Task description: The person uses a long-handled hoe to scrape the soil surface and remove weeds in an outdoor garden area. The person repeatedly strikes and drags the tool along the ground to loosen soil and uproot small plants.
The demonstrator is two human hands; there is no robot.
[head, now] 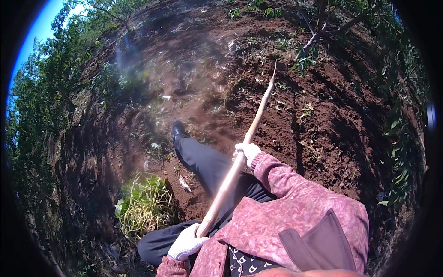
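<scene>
A long pale wooden pole [256, 123], probably a tool handle, runs slantwise from my lap up over the red soil. My left hand [187, 242], in a white knit glove, is closed around its near end beside my bent knee. Farther along, my right hand [248, 153], gloved the same way, grips the pole around its middle. The pole narrows towards its far end, which is near the turned soil [290, 128]; whether a tool head is fixed there cannot be made out.
A clump of pulled weeds [147, 204] lies left of my legs. My dark boot [178, 128] stands on the soil ahead. A low tree branch [311, 39] reaches in at the upper right. Leafy trees [38, 104] line the left, and leafy twigs [401, 173] hang at the right.
</scene>
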